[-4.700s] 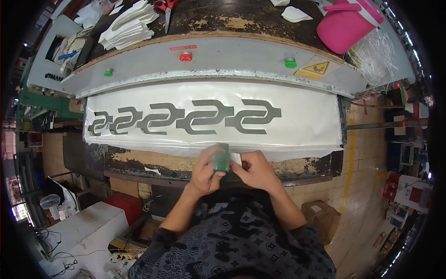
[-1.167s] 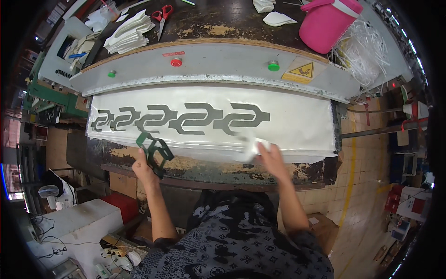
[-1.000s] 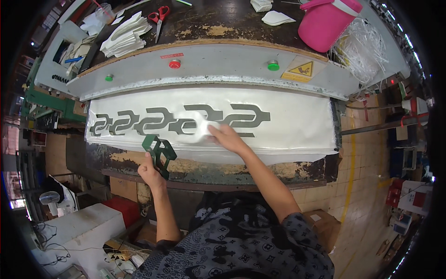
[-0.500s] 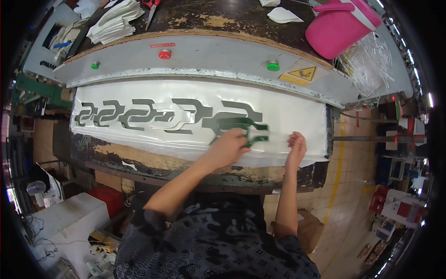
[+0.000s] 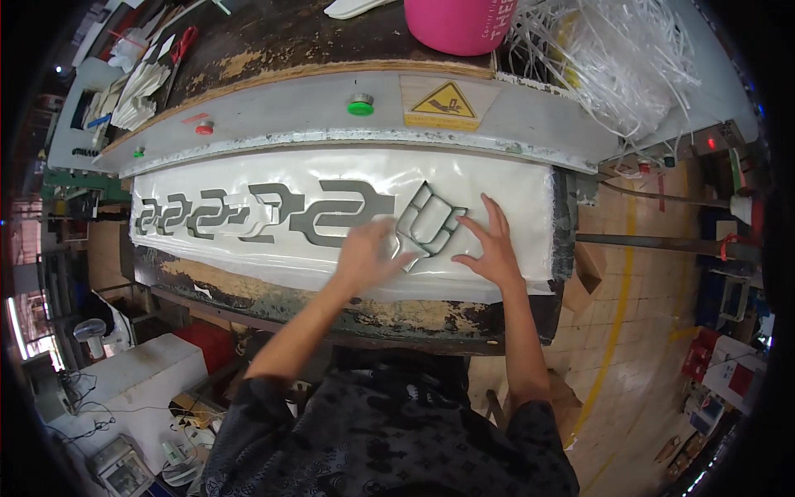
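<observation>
A steel-strip cutting die (image 5: 447, 201), an outline with prongs, lies turned at an angle on the white layered sheet (image 5: 505, 170), right of the cut-out openings. My left hand (image 5: 364, 253) is at the die's left side; motion smears its fingers, so I cannot tell whether they grip it. My right hand (image 5: 494, 253) has its fingers spread, a fingertip at the die's right prong. Fork-shaped openings (image 5: 344, 217) run in a row leftward along the sheet, showing dark grey beneath. A loose white cut piece (image 5: 262, 215) lies over some of them.
Behind the sheet runs a grey machine beam (image 5: 281, 106) with a green button (image 5: 360, 106), a red button (image 5: 204, 128) and a yellow warning sign (image 5: 445, 101). Above are a pink container (image 5: 460, 25), white strands (image 5: 613, 66) and red-handled scissors (image 5: 184, 45). The worn table edge (image 5: 397, 319) is nearest me.
The die, raised and blurred under my left hand before, now lies on the sheet farther right of the openings. My right hand has spread its fingers beside it. The view has shifted right.
</observation>
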A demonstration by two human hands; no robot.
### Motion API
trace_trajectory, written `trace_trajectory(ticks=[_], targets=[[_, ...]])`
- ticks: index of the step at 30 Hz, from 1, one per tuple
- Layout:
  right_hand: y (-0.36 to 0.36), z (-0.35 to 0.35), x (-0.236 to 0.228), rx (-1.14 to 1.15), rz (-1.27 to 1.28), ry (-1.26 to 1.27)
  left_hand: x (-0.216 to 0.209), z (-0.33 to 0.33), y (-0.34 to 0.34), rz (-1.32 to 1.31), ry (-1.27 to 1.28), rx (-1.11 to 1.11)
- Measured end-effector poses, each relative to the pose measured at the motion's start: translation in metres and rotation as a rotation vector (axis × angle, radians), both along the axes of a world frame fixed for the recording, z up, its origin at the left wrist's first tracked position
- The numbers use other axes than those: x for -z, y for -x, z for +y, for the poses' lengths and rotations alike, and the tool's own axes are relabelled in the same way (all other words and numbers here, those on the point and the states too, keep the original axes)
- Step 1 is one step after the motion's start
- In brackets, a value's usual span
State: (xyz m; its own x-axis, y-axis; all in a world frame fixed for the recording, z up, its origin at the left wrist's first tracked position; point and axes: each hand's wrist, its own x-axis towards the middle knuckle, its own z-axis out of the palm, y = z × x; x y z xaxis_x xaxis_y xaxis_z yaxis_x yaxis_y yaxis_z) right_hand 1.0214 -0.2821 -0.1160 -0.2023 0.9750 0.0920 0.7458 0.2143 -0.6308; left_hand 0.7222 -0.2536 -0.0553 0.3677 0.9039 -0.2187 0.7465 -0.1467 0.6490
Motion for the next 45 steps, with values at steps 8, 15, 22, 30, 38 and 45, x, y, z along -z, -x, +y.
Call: trace_trajectory(ticks=[8, 15, 22, 30, 38, 45], targets=[[0.03, 0.019, 0.036, 0.064, 0.043, -0.017, 0.064, -0.018, 0.0, -0.084, -0.206, -0.238], [0.069, -0.034, 0.046, 0.246, 0.092, -0.072, 0.1, -0.021, 0.012, -0.154, -0.385, -0.379], [0.065, -0.035, 0.035, 0.198, 0.131, 0.018, 0.105, -0.017, 0.017, -0.228, -0.344, -0.374], [0.068, -0.034, 0.021, 0.118, -0.14, 0.138, 0.107, -0.019, 0.026, -0.236, -0.358, -0.363], [0.063, -0.044, 0.045, 0.141, -0.127, 0.117, 0.111, -0.016, 0.024, -0.198, -0.322, -0.348], [0.065, -0.038, 0.04, 0.144, -0.127, 0.121, 0.111, -0.015, 0.024, -0.167, -0.301, -0.341]])
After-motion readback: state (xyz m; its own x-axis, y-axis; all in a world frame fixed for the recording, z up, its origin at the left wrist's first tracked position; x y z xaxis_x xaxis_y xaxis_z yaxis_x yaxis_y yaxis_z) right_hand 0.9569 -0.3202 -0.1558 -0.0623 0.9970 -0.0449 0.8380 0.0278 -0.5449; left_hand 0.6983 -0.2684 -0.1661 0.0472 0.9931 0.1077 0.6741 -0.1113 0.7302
